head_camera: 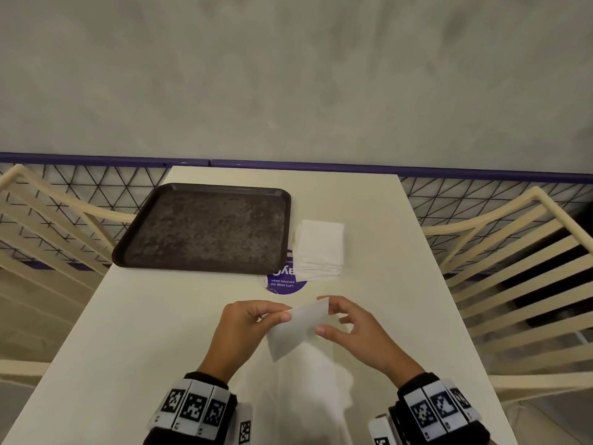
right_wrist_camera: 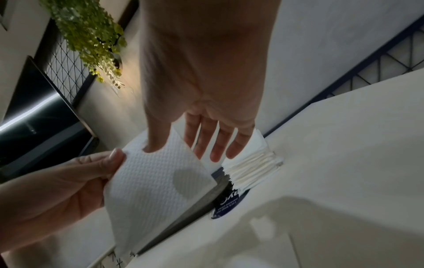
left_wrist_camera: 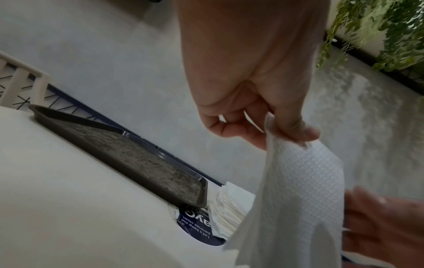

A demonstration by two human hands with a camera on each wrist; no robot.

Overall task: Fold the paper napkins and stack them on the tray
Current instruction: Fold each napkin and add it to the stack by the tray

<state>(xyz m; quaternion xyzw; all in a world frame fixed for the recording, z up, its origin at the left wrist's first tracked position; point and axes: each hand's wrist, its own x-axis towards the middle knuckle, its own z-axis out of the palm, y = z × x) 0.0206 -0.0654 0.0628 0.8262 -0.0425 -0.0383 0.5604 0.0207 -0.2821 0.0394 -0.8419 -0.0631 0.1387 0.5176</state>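
White embossed paper, one napkin [head_camera: 296,329], hangs above the worktop [head_camera: 154,332] in the lower middle of the head view, held up between both hands. The left hand [head_camera: 247,326] pinches its upper left edge between thumb and curled fingers [left_wrist_camera: 296,130]; the right hand [head_camera: 353,329] has its thumb on the upper right corner, with the other fingers [right_wrist_camera: 215,145] spread apart and nearly straight behind the sheet. Further up and to the left lies the dark brown tray [head_camera: 134,245], flat on the worktop, and its speckled floor holds nothing yet. Just right of the tray, close to its edge, stands the stack of napkins [head_camera: 321,248], partly covering a round purple sticker [head_camera: 285,285]. Both wrist views show the napkin's dimpled weave and the stack's layered edges, which the head view blurs, and hanging green foliage [right_wrist_camera: 87,36] that the head view leaves out. Only the head view takes in the cream slatted chairs [head_camera: 519,261] at either side and the marker bands on both wrists.
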